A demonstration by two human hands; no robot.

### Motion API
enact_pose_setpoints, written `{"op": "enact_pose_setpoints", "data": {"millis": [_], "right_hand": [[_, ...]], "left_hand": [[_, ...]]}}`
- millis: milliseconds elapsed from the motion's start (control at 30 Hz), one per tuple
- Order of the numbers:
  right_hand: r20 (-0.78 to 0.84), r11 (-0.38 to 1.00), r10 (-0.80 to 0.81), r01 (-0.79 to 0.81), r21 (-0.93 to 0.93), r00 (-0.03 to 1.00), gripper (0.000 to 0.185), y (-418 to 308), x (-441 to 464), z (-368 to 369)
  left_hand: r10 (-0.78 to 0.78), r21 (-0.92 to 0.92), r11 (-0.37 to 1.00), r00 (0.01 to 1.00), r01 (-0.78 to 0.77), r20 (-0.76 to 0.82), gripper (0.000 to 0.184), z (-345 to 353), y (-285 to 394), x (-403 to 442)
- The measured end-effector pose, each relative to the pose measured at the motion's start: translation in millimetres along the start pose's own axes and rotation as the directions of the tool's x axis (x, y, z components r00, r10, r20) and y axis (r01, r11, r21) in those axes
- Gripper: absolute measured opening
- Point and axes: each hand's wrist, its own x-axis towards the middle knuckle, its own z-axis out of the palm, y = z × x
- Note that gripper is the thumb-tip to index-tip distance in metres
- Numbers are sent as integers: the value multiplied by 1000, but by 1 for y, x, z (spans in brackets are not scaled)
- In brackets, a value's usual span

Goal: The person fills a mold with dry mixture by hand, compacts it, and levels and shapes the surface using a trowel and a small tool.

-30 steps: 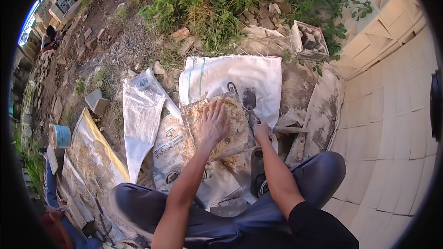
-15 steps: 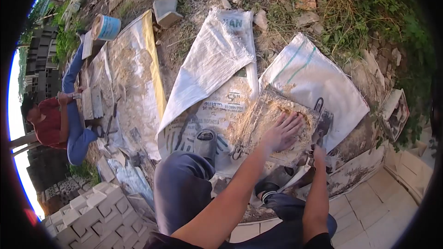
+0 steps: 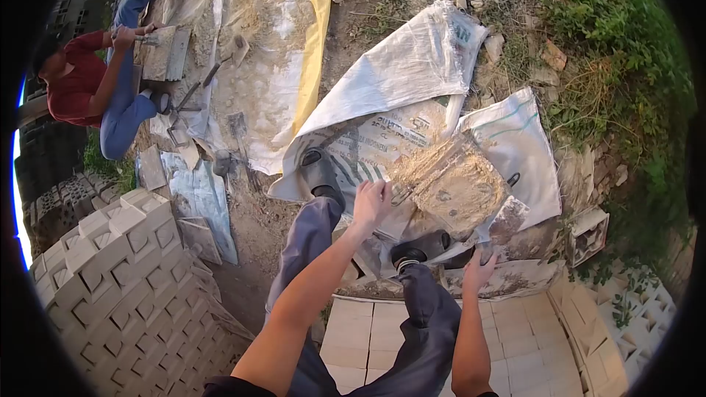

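A square mould (image 3: 462, 190), covered with crumbly tan material, lies on white printed sacks (image 3: 390, 132) in front of me. My left hand (image 3: 373, 204) is at the mould's left side, its fingers curled by a metal loop handle; whether they grip it is unclear. Closed round the handle of a trowel (image 3: 507, 220), my right hand (image 3: 479, 268) is just below the mould's lower right corner. The trowel's flat blade points up and right, beside the mould's edge. Another dark loop (image 3: 513, 179) shows at the mould's right side.
At the upper left a co-worker (image 3: 84, 77) in a red shirt sits holding a tool over a block. Between us lies a tan-covered sheet (image 3: 257, 66) with a yellow edge. Stacked pale blocks (image 3: 125, 287) stand lower left; a box (image 3: 588, 235) lies right. Plants (image 3: 610, 81) grow upper right.
My left hand has lifted off the mould's top and moved to its left side. My right hand still holds the trowel. The view has turned toward the co-worker, and the block stack shows more fully.
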Motion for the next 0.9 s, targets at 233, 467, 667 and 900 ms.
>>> {"op": "enact_pose_setpoints", "data": {"millis": [233, 467, 667, 900], "right_hand": [[496, 767, -246, 480, -426, 833, 47, -65, -60, 150], [784, 476, -290, 793, -380, 549, 48, -142, -86, 357], [849, 427, -344, 872, -239, 400, 42, -196, -113, 496], [922, 315, -333, 945, -90, 199, 42, -180, -123, 562]], "left_hand": [[-249, -56, 968, 911, 244, -329, 8, -104, -136, 30], [-255, -40, 964, 871, 263, -420, 10, -162, -217, 100], [-276, 89, 935, 862, 343, -425, 18, -226, -276, 156], [-780, 17, 425, 375, 905, -501, 38, -205, -385, 109]]}}
